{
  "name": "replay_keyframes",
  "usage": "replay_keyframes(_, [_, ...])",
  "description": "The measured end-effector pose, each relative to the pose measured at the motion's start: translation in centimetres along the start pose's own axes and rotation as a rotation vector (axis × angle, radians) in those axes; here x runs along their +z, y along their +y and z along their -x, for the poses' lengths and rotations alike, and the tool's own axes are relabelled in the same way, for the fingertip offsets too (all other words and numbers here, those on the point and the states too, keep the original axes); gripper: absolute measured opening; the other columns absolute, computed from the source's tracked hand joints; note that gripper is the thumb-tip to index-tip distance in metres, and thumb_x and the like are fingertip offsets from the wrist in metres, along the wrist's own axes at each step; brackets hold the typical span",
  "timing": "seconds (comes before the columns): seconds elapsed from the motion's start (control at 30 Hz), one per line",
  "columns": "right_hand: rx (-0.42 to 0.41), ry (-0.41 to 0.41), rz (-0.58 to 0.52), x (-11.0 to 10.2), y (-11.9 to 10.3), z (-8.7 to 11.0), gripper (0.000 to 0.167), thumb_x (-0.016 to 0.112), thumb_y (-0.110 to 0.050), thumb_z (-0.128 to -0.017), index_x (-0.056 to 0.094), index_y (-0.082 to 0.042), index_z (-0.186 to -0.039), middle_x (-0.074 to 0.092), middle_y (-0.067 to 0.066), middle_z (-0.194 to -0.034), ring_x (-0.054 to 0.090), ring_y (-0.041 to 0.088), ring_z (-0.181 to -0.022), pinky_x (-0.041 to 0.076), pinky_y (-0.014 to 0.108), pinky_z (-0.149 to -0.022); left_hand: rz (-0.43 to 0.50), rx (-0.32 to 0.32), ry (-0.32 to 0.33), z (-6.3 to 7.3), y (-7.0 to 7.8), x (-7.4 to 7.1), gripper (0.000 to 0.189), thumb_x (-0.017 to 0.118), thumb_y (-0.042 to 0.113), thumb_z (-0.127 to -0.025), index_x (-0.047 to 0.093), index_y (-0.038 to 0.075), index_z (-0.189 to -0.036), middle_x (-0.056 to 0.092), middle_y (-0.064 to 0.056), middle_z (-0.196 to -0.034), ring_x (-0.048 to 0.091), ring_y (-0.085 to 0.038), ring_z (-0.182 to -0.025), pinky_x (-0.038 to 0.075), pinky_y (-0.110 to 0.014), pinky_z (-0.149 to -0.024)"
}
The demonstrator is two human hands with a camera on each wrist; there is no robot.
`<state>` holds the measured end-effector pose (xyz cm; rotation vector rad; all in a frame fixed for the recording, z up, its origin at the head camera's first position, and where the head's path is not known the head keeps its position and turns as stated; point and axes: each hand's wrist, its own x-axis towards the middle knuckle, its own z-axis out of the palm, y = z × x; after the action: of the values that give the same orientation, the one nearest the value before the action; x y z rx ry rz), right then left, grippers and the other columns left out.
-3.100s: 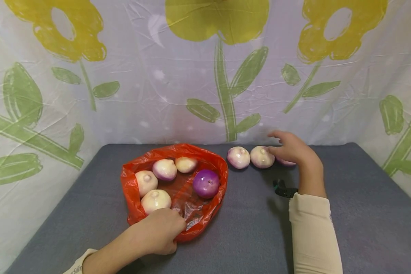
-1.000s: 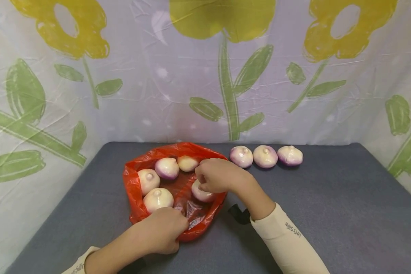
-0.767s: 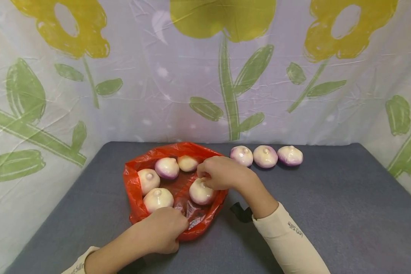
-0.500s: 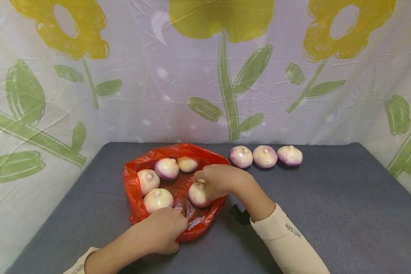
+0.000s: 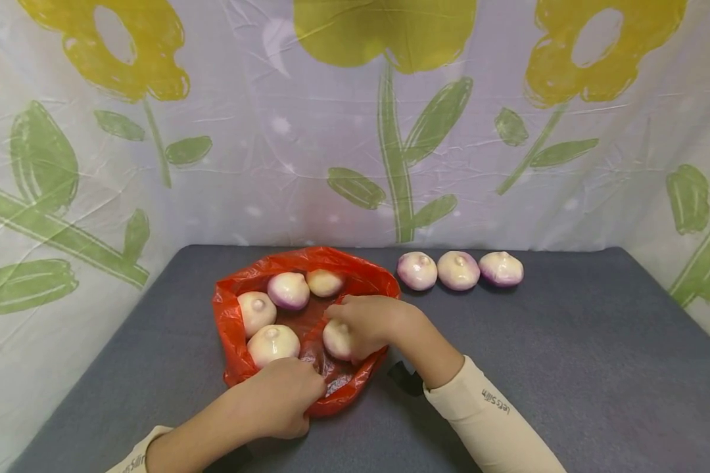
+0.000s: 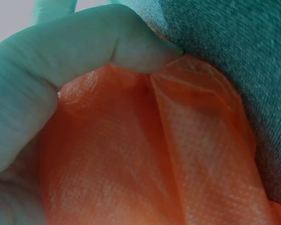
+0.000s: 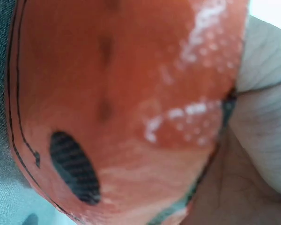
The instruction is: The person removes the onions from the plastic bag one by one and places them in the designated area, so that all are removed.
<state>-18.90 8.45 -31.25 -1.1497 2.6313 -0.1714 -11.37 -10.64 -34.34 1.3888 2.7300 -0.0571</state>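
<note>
My left hand [image 5: 284,397] pinches the near rim of a red plastic bag [image 5: 225,341]; the left wrist view shows a digit against the bag's folded film [image 6: 112,154]. Reaching over the bag's right side, my right hand [image 5: 375,325] has its fingers round a white and purple onion [image 5: 335,339], whose right part is hidden. Several more onions lie inside: one large pale onion [image 5: 273,345] by my left hand, others along the left and back. In the right wrist view the bag's wall [image 7: 122,84], with black print, covers the onion beside my palm [image 7: 262,126].
Three onions stand in a row behind and right of the bag: a left onion [image 5: 417,270], a middle onion [image 5: 458,270] and a right onion [image 5: 501,269]. They rest on a dark grey tabletop [image 5: 568,355], backed by a flowered curtain [image 5: 260,164].
My right hand has come from the far-right onion into the bag. The onion at the bag's right, earlier purple side up, now shows its pale tipped end and sits slightly farther left. My left hand stays.
</note>
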Motion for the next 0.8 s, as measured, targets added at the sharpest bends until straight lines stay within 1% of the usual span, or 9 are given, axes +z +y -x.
replay_keyframes(0.17, [0.009,-0.004,0.013,-0.09,-0.06,0.02,0.039,0.077,-0.022,-0.080,0.063,-0.019,-0.117,0.060,-0.002,-0.102,0.057,0.016,-0.092,0.046,0.033,-0.091,0.001,-0.003,-0.005,-0.11,0.00,-0.06,0.023,0.082,0.013,-0.059,0.062,0.016,-0.069,0.044,0.008,-0.058,0.036,-0.011,-0.050,0.037,-0.030,-0.049])
replay_keyframes(0.37, [0.014,-0.004,0.024,-0.39,0.00,0.11,0.044,0.077,-0.022,-0.081,0.063,-0.018,-0.123,0.060,-0.001,-0.103,0.057,0.017,-0.093,0.046,0.035,-0.092,-0.008,0.003,0.014,-0.23,-0.05,-0.02,0.024,0.082,0.013,-0.058,0.060,0.017,-0.068,0.043,0.008,-0.057,0.036,-0.011,-0.049,0.038,-0.030,-0.049])
replay_keyframes(0.53, [-0.007,0.019,0.008,-0.13,0.04,-0.15,0.032,0.073,-0.022,-0.085,0.064,-0.019,-0.115,0.058,-0.002,-0.095,0.056,0.016,-0.088,0.047,0.034,-0.087,-0.016,-0.007,0.018,-0.11,-0.09,0.17,0.024,0.082,0.014,-0.057,0.060,0.017,-0.067,0.044,0.007,-0.057,0.037,-0.012,-0.049,0.038,-0.031,-0.049])
replay_keyframes(0.6, [-0.019,0.030,-0.010,0.11,-0.01,-0.28,0.028,0.072,-0.022,-0.086,0.063,-0.020,-0.112,0.058,-0.003,-0.095,0.056,0.016,-0.087,0.047,0.034,-0.086,-0.020,-0.008,0.017,-0.02,-0.07,0.23,0.024,0.082,0.014,-0.057,0.060,0.017,-0.067,0.045,0.007,-0.057,0.038,-0.013,-0.049,0.039,-0.032,-0.049])
replay_keyframes(0.67, [-0.031,0.038,-0.021,0.33,-0.06,-0.40,0.029,0.072,-0.023,-0.086,0.063,-0.020,-0.114,0.059,-0.003,-0.097,0.057,0.016,-0.090,0.047,0.033,-0.088,-0.025,-0.003,0.019,0.03,-0.05,0.29,0.024,0.082,0.014,-0.057,0.061,0.017,-0.067,0.046,0.006,-0.058,0.039,-0.013,-0.050,0.039,-0.031,-0.049])
replay_keyframes(0.73, [-0.042,0.040,-0.021,0.45,-0.10,-0.48,0.036,0.075,-0.023,-0.085,0.062,-0.020,-0.118,0.060,-0.002,-0.101,0.058,0.016,-0.095,0.047,0.033,-0.091,-0.028,0.004,0.025,0.06,-0.04,0.32,0.024,0.082,0.014,-0.056,0.061,0.017,-0.067,0.046,0.006,-0.058,0.039,-0.013,-0.050,0.039,-0.031,-0.050])
replay_keyframes(0.8, [-0.059,0.040,-0.012,0.46,-0.13,-0.59,0.045,0.077,-0.025,-0.083,0.061,-0.020,-0.125,0.060,-0.002,-0.107,0.058,0.017,-0.100,0.046,0.033,-0.095,-0.028,-0.002,0.030,0.10,-0.10,0.37,0.025,0.082,0.015,-0.056,0.060,0.018,-0.067,0.045,0.006,-0.058,0.039,-0.013,-0.049,0.039,-0.032,-0.049])
